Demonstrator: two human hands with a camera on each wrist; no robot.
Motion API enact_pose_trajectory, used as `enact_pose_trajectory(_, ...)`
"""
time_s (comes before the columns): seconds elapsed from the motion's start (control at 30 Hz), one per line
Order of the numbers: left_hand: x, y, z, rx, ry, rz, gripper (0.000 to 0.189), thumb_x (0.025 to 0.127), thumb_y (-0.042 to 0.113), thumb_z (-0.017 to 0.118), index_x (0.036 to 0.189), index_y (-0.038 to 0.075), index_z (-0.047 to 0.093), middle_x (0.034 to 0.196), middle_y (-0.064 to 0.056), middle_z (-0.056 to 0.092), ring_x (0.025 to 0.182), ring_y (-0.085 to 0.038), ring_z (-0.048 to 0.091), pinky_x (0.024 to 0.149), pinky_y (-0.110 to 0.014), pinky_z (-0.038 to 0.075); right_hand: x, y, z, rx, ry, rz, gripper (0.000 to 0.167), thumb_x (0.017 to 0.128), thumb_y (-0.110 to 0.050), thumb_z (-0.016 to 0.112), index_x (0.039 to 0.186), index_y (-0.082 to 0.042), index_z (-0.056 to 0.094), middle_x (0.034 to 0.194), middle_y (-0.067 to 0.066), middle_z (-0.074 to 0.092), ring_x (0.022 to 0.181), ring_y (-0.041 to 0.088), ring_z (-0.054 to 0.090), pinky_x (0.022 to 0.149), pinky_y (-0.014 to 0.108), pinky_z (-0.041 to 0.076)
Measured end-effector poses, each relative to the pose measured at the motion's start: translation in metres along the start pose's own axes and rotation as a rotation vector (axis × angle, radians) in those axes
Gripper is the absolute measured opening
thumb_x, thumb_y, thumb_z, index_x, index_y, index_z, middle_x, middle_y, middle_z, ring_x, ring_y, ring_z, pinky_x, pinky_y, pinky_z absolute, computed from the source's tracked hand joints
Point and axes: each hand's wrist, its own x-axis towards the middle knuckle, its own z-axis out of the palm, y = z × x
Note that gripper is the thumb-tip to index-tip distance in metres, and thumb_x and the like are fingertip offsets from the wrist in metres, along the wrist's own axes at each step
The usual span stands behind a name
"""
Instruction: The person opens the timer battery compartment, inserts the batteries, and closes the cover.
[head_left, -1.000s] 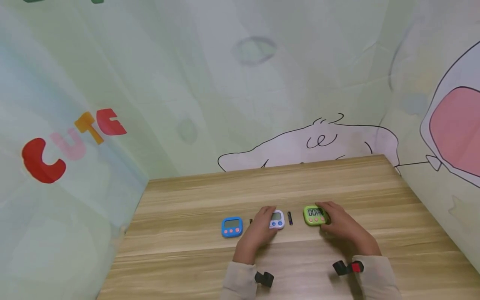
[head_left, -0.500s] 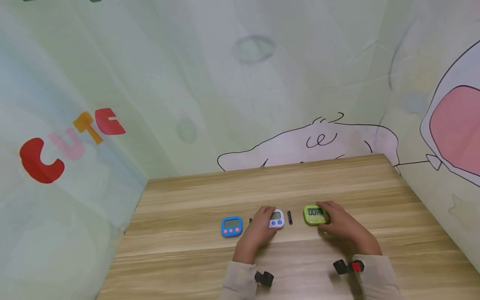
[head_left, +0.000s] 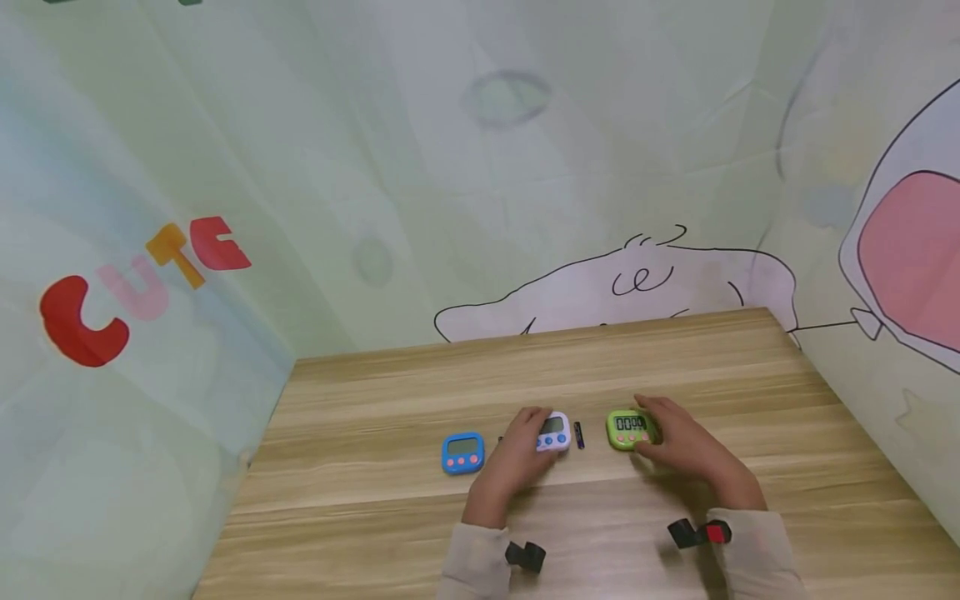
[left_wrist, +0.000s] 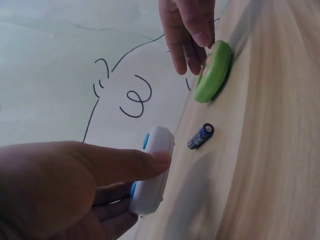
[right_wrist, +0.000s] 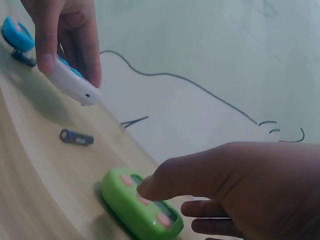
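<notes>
My left hand grips a white digital timer with blue buttons, thumb on one edge and fingers on the other. In the right wrist view this white timer is tilted and raised off the table. My right hand is at the right side of a green digital timer with pink buttons, its digits showing. The right thumb lies over the green timer's face in the right wrist view, and the other fingers are spread apart from it. Between both timers lies a dark AAA-type battery.
A blue timer with pink buttons lies left of the left hand. Beside it is a second battery, partly hidden by the hand in the head view. The wooden table meets a printed cloth backdrop behind and at both sides.
My left hand has lifted the white timer from the table, moving it slightly up and right. The right hand's fingers have loosened from the green timer, which stays in place.
</notes>
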Motion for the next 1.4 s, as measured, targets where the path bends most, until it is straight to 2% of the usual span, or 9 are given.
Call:
enact_pose_trajectory(0.27,-0.003,0.009,-0.010,-0.040,0.032,0.043,0.066,0.088,0.019,0.074,0.147,0.012,0.043,0.143,-0.007,0.045,0.128,-0.024,0.046,0.107,-0.042,0.041,0.000,-0.011,-0.007,0.005,0.037,-0.057,0.073,0.087,-0.028,0.073,0.145,0.002,0.040,0.140,0.026,0.044,0.129,0.044,0.040,0.105,0.060,0.036)
enact_pose_trajectory(0.4,-0.005,0.013,-0.014,-0.047,0.049,0.071,0.068,0.088,0.021,0.074,0.148,0.015,0.043,0.142,-0.006,0.046,0.124,-0.021,0.049,0.105,-0.040,0.043,-0.001,-0.024,-0.009,0.039,0.042,-0.067,0.069,0.092,-0.033,0.068,0.147,-0.003,0.039,0.142,0.022,0.044,0.131,0.041,0.040,0.104,0.060,0.036)
enact_pose_trajectory(0.57,-0.008,0.020,-0.019,-0.079,0.073,0.098,0.072,0.086,0.022,0.076,0.149,0.018,0.041,0.141,-0.005,0.046,0.120,-0.019,0.051,0.103,-0.040,0.045,0.002,-0.046,-0.006,0.097,0.050,-0.104,0.058,0.097,-0.031,0.062,0.146,-0.006,0.043,0.143,0.015,0.046,0.132,0.036,0.042,0.104,0.059,0.037)
enact_pose_trajectory(0.77,-0.012,0.026,-0.026,-0.103,0.109,0.155,0.071,0.087,0.025,0.075,0.149,0.023,0.040,0.142,-0.003,0.044,0.125,-0.018,0.048,0.105,-0.040,0.043,0.004,-0.065,0.001,0.155,0.056,-0.123,0.047,0.103,-0.032,0.049,0.145,-0.012,0.045,0.138,0.010,0.052,0.129,0.032,0.047,0.102,0.056,0.042)
enact_pose_trajectory(0.97,-0.016,0.032,-0.031,-0.152,0.156,0.221,0.072,0.087,0.024,0.075,0.149,0.029,0.039,0.141,-0.002,0.041,0.127,-0.019,0.046,0.106,-0.041,0.042,0.004,-0.076,0.007,0.282,0.058,-0.116,0.047,0.106,-0.034,0.039,0.142,-0.005,0.048,0.135,0.012,0.056,0.126,0.033,0.051,0.100,0.055,0.044)
enact_pose_trajectory(1.13,-0.018,0.037,-0.032,-0.169,0.186,0.248,0.073,0.087,0.023,0.075,0.149,0.032,0.038,0.140,-0.001,0.039,0.125,-0.019,0.046,0.104,-0.042,0.044,0.005,-0.083,0.013,0.395,0.045,-0.124,0.047,0.108,-0.032,0.032,0.139,-0.001,0.051,0.134,0.012,0.057,0.119,0.028,0.056,0.095,0.050,0.050)
enact_pose_trajectory(1.4,-0.020,0.044,-0.030,-0.209,0.211,0.349,0.071,0.085,0.018,0.077,0.145,0.031,0.040,0.139,0.000,0.039,0.126,-0.018,0.045,0.104,-0.041,0.044,0.004,-0.087,0.012,0.493,0.003,-0.133,0.045,0.109,-0.024,0.029,0.136,0.004,0.051,0.120,0.013,0.064,0.107,0.023,0.062,0.092,0.046,0.052)
